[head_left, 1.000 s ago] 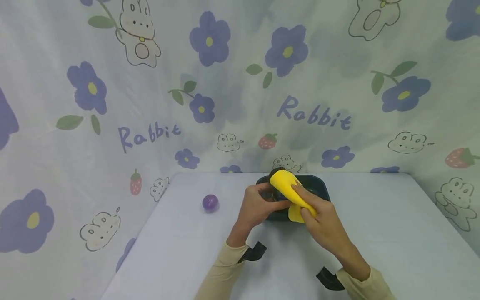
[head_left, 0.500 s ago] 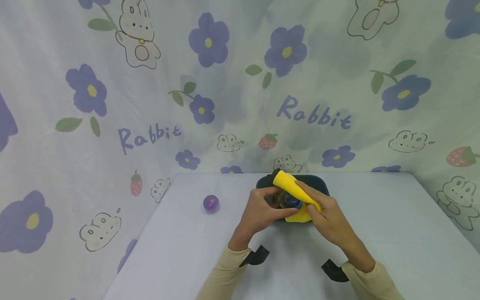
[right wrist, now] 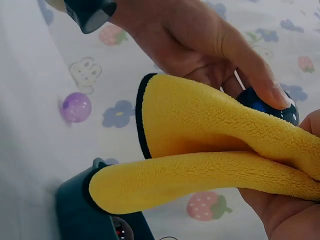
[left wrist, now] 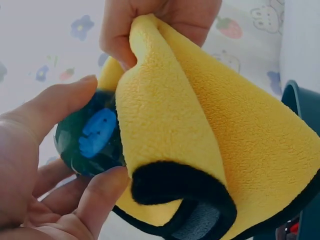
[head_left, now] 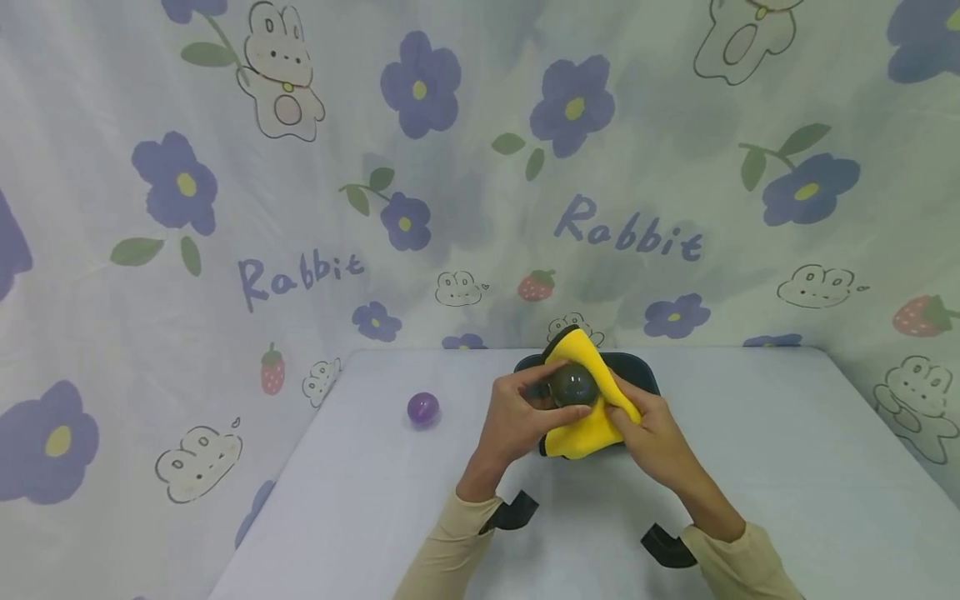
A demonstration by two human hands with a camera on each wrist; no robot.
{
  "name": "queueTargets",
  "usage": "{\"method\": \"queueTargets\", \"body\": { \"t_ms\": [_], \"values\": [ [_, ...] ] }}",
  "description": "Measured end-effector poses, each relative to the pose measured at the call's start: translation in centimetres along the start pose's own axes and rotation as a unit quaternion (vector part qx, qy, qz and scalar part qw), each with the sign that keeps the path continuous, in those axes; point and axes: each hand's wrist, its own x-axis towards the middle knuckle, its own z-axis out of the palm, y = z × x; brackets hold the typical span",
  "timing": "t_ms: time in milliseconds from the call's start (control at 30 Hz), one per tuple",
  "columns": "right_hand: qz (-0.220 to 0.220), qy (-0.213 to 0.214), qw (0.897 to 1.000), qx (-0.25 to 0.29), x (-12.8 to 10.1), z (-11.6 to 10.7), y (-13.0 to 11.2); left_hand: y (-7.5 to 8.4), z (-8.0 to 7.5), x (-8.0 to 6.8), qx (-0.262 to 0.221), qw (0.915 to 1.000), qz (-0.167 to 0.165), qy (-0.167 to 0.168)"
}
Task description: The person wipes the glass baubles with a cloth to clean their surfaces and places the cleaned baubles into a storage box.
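Observation:
My left hand [head_left: 517, 421] grips a dark see-through ball [head_left: 573, 385] with a blue piece inside [left wrist: 95, 132], thumb and fingers curled round it. My right hand [head_left: 651, 429] holds a yellow cloth with a black edge [head_left: 592, 421] and presses it against the ball's right and far side. In the left wrist view the cloth [left wrist: 200, 150] covers the ball's right half. In the right wrist view the folded cloth [right wrist: 200, 150] hides most of the ball [right wrist: 270, 105]. Both hands hover just above a dark tray [head_left: 641, 371].
A small purple ball [head_left: 423, 408] lies on the white table [head_left: 787, 467] left of my hands; the right wrist view shows it too [right wrist: 76, 107]. A flower-and-rabbit printed curtain [head_left: 300, 167] closes off the back and sides.
The cloth, first rolled along my right fingers, has spread open around the ball. The ball has risen and turned in my left hand, now facing the head camera.

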Motion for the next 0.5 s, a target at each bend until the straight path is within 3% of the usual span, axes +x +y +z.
{"method": "queueTargets", "body": {
  "t_ms": [267,500],
  "values": [
    [0.038,-0.006,0.999,-0.008,-0.3,0.5,-0.4,-0.6,0.1,0.3,-0.041,0.9987,-0.021,0.022],
    [0.043,-0.009,0.999,-0.022,-0.4,0.5,-1.1,-0.9,0.1,0.4,-0.054,0.9975,-0.032,0.031]
  ]
}}
